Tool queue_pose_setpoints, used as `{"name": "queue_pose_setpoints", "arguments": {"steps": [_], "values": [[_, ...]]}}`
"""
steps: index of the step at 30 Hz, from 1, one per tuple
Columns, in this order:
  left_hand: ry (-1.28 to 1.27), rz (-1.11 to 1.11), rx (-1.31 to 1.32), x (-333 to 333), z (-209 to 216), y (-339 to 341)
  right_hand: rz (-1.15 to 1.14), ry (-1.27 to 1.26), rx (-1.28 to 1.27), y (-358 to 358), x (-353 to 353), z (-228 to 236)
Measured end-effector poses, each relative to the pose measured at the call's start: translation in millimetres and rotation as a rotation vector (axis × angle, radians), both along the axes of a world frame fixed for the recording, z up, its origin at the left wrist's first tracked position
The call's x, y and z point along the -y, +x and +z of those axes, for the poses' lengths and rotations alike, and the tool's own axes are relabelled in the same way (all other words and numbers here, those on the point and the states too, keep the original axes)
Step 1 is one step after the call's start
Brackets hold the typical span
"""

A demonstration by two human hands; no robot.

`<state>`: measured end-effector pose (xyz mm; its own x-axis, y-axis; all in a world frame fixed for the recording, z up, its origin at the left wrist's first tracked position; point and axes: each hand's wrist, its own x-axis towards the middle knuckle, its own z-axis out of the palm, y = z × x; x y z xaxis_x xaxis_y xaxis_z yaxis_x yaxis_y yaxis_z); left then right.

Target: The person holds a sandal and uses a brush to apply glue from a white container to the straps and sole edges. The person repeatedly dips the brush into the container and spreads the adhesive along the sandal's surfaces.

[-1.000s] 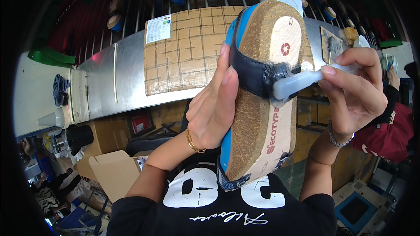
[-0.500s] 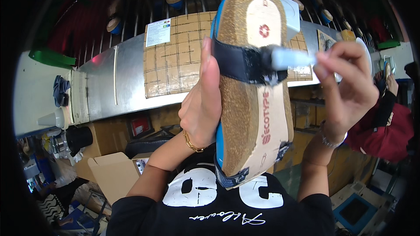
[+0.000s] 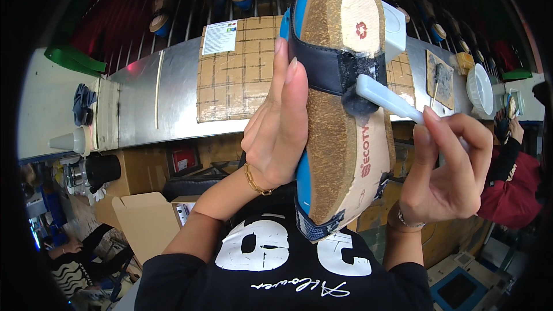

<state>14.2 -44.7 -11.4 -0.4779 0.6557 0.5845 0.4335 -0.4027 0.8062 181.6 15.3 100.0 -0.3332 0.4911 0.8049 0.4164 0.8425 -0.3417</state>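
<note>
Behind, a steel desk (image 3: 144,103) carries a cork mat (image 3: 236,69). Left hand (image 3: 276,132) grips the sandal (image 3: 340,103) upright above it; right hand (image 3: 446,167) pinches a brush (image 3: 386,101) at the strap (image 3: 328,69). Short, even strokes would best keep glue on the strap.

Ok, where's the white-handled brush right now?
In the head view, the white-handled brush is right of centre, pinched in the right hand, its tip against the dark strap of the cork sandal sole.

Tan cork sandal (image 3: 340,98) with blue edge, dark strap (image 3: 322,69); pale brush (image 3: 389,101); checked brown board (image 3: 239,69).
</note>
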Motion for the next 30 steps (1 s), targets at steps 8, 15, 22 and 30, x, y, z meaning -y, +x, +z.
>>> {"name": "queue_pose_setpoints", "arguments": {"steps": [8,15,22,30], "values": [[0.005,-0.011,-0.001,-1,6,1,0.138,-0.073,-0.143,-3,-18,-2],[0.018,0.034,0.048,3,4,-7,0.373,-0.160,0.031,10,-38,9],[-0.001,-0.015,-0.137,1,15,-5,0.446,-0.235,0.072,16,-42,8],[0.030,0.153,-0.211,-9,9,1,0.384,-0.331,-0.092,12,-20,-6]]}}
